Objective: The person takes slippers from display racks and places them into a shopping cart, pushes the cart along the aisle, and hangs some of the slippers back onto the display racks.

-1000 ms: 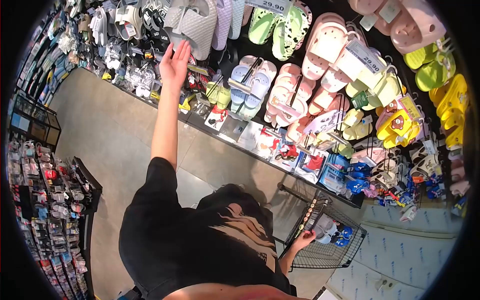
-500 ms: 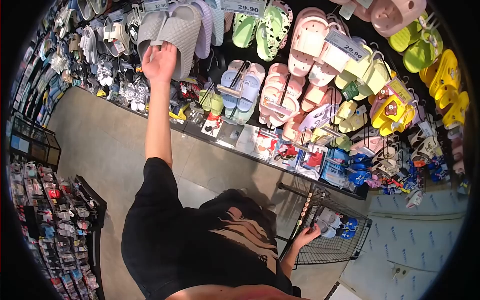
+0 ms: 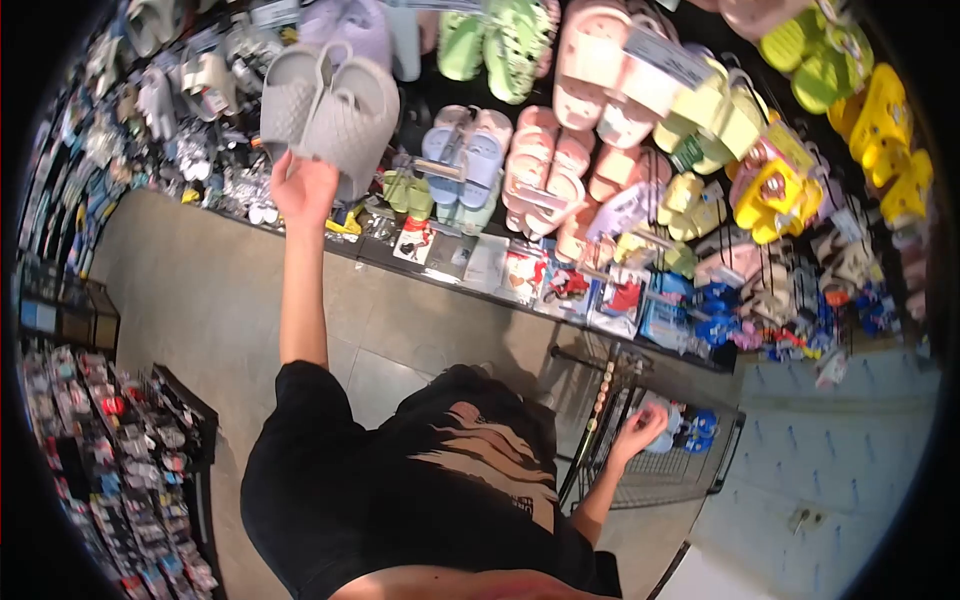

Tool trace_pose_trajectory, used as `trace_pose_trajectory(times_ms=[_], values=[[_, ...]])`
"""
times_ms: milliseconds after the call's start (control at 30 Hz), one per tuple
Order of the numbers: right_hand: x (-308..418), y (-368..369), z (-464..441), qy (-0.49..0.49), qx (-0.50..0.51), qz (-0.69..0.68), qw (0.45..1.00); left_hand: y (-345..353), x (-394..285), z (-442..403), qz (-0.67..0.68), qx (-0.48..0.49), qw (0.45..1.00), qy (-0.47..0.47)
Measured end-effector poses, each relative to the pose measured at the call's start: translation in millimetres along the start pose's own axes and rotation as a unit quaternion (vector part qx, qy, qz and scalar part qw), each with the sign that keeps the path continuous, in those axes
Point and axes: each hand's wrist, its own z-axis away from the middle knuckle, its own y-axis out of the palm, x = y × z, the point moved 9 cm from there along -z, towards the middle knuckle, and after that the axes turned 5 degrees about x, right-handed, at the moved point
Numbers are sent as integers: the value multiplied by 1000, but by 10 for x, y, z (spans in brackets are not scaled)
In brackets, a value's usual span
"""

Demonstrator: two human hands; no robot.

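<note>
A pair of grey slippers (image 3: 345, 115) with quilted-looking straps and a hanger loop is in my left hand (image 3: 305, 190). My left hand grips the pair from below, fingers partly hidden by the slippers. They are tilted toward me in front of the display rack, beside lilac slippers (image 3: 350, 25). My right hand (image 3: 642, 430) is above the wire shopping cart (image 3: 640, 490), its fingers loosely bent and a little blurred, with nothing visible in them. Near it in the cart lie light grey-blue footwear (image 3: 668, 428) and a blue pair of shoes (image 3: 702, 430).
Pink clogs (image 3: 590, 60), blue slippers (image 3: 465, 160) and yellow clogs (image 3: 885, 130) hang along the rack. Boxed goods (image 3: 565, 285) line its bottom shelf. Another stand of small packaged items (image 3: 130, 470) is at lower left. Grey floor (image 3: 230, 270) lies between.
The grey slippers have come lower and away from the rack with my left hand, showing more of their insides. My right hand has lifted from beside the cart handle and moved over the cart.
</note>
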Motion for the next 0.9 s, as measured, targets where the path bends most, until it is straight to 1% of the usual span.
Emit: trace_pose_trajectory(times_ms=[67, 100, 133, 167, 200, 233, 267, 300, 333, 367, 400, 433, 467, 500, 567, 633, 667, 733, 767, 800, 833, 867, 900], values=[[554, 1, -164, -116, 1, 50, 992, -235, 415, 304, 61, -33, 994, -86], [881, 37, -250, -146, 1, 37, 989, -361, 599, 431, -15, -152, 988, -36], [1058, 123, -319, -115, 31, -16, 993, -406, 830, 567, -92, -264, 960, -3], [1440, 134, -382, -175, 19, -11, 984, -297, 1293, 595, -70, -241, 965, -73], [1817, 141, -452, -176, 41, 37, 983, -244, 1733, 642, -42, -217, 964, -145], [1976, 160, -471, -193, 39, 17, 980, -333, 2119, 754, -35, -239, 951, -191], [2220, 170, -508, -122, 104, -37, 986, -433, 2462, 882, -34, -258, 938, -231], [2307, 223, -479, -87, 136, -102, 982, -517, 2789, 1013, -50, -255, 923, -283], [2257, 343, -392, -55, 167, -88, 980, -348, 3202, 1153, -13, -262, 894, -362], [2500, 285, -359, -122, 162, -92, 975, -309, 3493, 1254, 3, -230, 891, -391], [2603, 261, -368, -48, 245, -25, 968, -260, 3701, 1342, 16, -199, 889, -413], [2606, 166, -351, -77, 207, -12, 975, -100, 3976, 1402, 29, -212, 865, -454], [2604, 101, -332, -107, 170, 0, 980, 22, 4170, 1439, 26, -208, 860, -465], [2530, 70, -297, -101, 161, -2, 982, 120, 4341, 1518, 15, -210, 848, -486], [2372, -81, -230, -91, 129, 67, 985, 294, 4606, 1602, 9, -209, 834, -511], [2248, -251, -150, -70, 132, 80, 986, 466, 4861, 1751, 20, -212, 789, -577], [2191, -325, -102, -53, 138, 90, 985, 458, 4946, 1806, 23, -209, 785, -583], [2121, -551, -24, -21, 102, 97, 990, 495, 5161, 1943, 48, -202, 757, -619], [2103, -646, 1, 2, 112, 95, 989, 507, 5245, 1967, 52, -198, 753, -625], [2092, -745, 23, 26, 122, 94, 988, 666, 5359, 1946, 82, -183, 750, -630], [2080, -816, 51, 32, 137, 91, 986, 797, 5458, 1945, 113, -168, 748, -633], [2063, -887, 71, 36, 135, 95, 986, 838, 5535, 1971, 116, -167, 745, -636], [2081, -973, 83, 23, 116, 61, 991, 888, 5607, 1997, 129, -161, 739, -641]])
